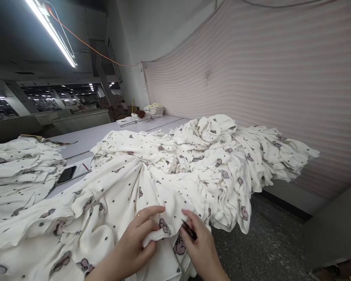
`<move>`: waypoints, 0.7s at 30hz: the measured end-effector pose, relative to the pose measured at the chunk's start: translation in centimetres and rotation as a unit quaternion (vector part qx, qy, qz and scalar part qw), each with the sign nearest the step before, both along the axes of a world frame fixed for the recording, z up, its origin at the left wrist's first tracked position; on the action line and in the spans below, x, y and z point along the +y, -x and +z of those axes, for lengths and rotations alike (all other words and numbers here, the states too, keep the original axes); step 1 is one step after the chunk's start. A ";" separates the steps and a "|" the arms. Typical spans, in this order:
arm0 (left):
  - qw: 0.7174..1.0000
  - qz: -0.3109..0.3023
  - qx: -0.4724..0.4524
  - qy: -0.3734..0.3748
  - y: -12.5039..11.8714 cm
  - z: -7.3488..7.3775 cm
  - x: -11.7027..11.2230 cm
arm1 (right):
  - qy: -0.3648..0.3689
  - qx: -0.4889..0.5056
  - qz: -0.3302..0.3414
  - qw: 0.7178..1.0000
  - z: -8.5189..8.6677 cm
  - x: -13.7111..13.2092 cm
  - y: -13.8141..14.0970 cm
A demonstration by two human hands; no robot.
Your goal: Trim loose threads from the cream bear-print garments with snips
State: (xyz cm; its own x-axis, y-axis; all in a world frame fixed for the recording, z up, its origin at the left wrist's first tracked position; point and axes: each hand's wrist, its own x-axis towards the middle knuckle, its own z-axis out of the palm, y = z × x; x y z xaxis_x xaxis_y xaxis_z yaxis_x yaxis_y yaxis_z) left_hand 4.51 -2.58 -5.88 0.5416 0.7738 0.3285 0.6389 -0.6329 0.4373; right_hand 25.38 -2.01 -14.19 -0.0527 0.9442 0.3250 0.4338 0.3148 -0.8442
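Observation:
A white garment fabric (163, 191) with pinkish animal prints and small dark dots lies heaped in front of me. My left hand (143, 230) pinches an edge of this cloth, with the thumb below and the fingers on top. Close by on the right, my right hand (197, 242) is closed around a small dark pointed tool (189, 231) that looks like thread snips. Its tip points up and left toward the held edge. My palm and fingers hide most of the tool. Whether its tip touches the cloth, I cannot tell.
More printed cloth (20, 168) is piled at the left. Beside it a dark phone (66, 174) lies on paper with a red pen (85, 166). Folded stacks (154, 111) stand far back on the table (84, 136). A striped curtain (251, 66) hangs behind; dark floor (260, 238) shows at right.

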 end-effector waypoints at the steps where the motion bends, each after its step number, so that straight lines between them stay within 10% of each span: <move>1: 1.000 -0.014 -0.022 0.017 0.1 -0.1 -0.2 | -0.009 -0.002 0.020 1.000 0.5 -0.1 0.3; 10: 0.997 0.047 -0.021 -0.063 -0.4 -3.0 -0.5 | -0.007 0.040 0.073 0.996 3.3 -0.3 1.4; 21: 0.994 0.040 -0.094 -0.048 -0.2 -1.9 -0.2 | -0.014 -0.021 0.115 0.993 4.9 -1.0 0.9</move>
State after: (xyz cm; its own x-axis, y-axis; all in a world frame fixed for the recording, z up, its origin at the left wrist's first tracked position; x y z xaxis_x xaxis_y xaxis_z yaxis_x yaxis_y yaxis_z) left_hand 4.71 -2.75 -7.73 0.4024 0.7715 0.4928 0.6016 -0.6286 0.4929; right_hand 24.47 -3.00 -9.31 -0.2810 0.8959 0.3440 0.3825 0.4333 -0.8160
